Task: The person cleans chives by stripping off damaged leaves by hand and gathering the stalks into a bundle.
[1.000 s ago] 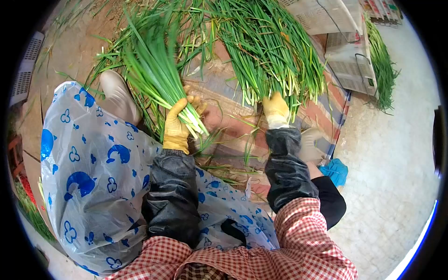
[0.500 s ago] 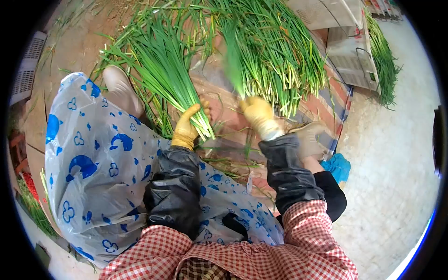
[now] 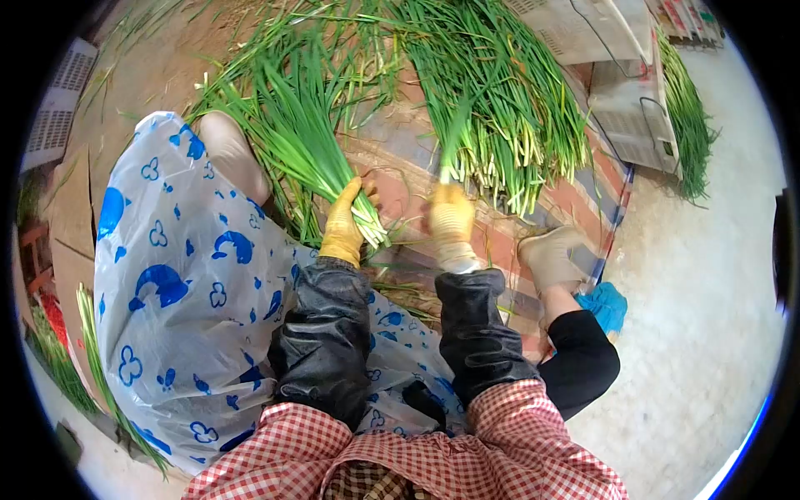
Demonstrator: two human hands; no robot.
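Observation:
My left hand (image 3: 343, 227), in a yellow glove, is closed round the pale stem ends of a thick bunch of garlic chives (image 3: 304, 137). Its green leaves fan out away from me. My right hand (image 3: 452, 212), gloved the same way, is closed on a thin garlic chive stalk or two (image 3: 454, 142), smeared by motion. Just beyond the right hand, a large pile of garlic chives (image 3: 508, 108) lies with its white ends toward me.
A striped sheet (image 3: 575, 200) lies under the pile. White plastic crates (image 3: 625, 108) stand at the upper right, more chives (image 3: 687, 125) beside them. A plastic apron with blue dolphins (image 3: 192, 283) covers my left leg; my boots (image 3: 554, 258) flank the work area. Loose leaves are scattered about.
My right hand has drawn slightly left and toward me with the stalk it holds. The left hand keeps its grip on the bunch. My right knee and boot show more.

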